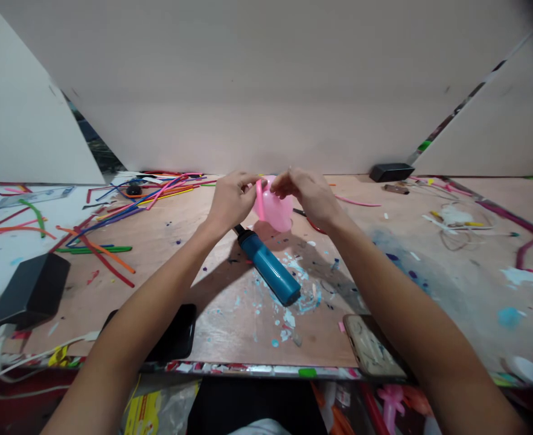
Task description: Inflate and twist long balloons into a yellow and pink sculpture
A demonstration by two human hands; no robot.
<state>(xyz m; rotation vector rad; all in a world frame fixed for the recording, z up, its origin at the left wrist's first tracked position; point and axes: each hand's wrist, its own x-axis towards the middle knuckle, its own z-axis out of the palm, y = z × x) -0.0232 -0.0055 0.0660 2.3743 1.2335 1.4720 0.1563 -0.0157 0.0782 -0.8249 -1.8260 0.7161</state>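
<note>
Near the back middle of the bench (230, 341), I have both hands up at a pink balloon (279, 211), one to each side of it; the left hand (230, 199) pinches a bright pink strip (260, 202) between thumb and fingertips, close by its upper end, and the strip hangs down along the balloon's left side; whether the two are one piece I cannot tell from my view. The right hand (314, 194) curls its fingers at the balloon's upper right; I cannot tell whether they grip it or merely touch.

Nearer me, between the forearms, a blue pump (270, 269) lies aslant on the bench, its dark narrow end toward the left hand; pale blue and white flecks lie about it.

Off to my left I see loose strips (116, 263) in many colours, a black ball (133, 190) among them, and a black block (33, 290) with a white cable (40, 359); a black phone (180, 332) lies partly under the left forearm; at back right, a black box (390, 172) sits near the wall (266, 121).
</note>
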